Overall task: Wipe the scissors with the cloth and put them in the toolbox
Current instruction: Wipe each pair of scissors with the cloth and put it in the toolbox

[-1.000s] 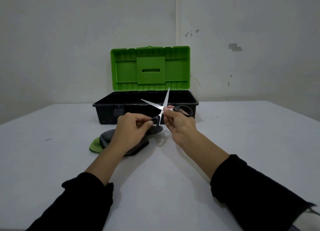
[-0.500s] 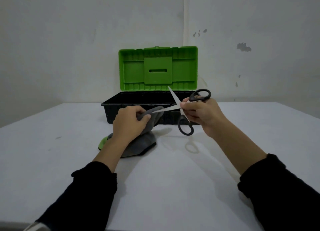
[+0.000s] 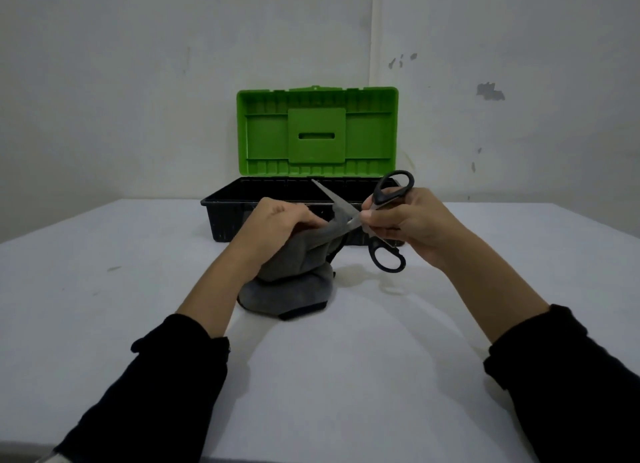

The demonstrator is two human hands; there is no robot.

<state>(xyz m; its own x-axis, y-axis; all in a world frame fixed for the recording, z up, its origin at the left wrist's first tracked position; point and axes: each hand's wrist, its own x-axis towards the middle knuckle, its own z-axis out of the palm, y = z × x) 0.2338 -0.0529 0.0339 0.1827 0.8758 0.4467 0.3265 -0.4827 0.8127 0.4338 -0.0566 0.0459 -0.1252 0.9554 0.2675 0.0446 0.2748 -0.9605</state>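
Observation:
The scissors [image 3: 388, 199] have black handles and silver blades spread apart. My right hand [image 3: 408, 223] grips them near the pivot, above the table. My left hand [image 3: 277, 227] holds the grey cloth [image 3: 294, 282] bunched around the lower blade, whose tip is hidden in the fabric. The cloth's lower part rests on the table. Behind both hands stands the black toolbox [image 3: 221, 216], its green lid [image 3: 317, 126] raised upright.
The white table [image 3: 346, 376] runs to a near edge at the bottom of the view. A pale wall [image 3: 138, 81] stands close behind the toolbox. My black sleeves cover both forearms.
My right hand turned the scissors so the handles point right. My left hand lifted the cloth from the table and closed it over one blade.

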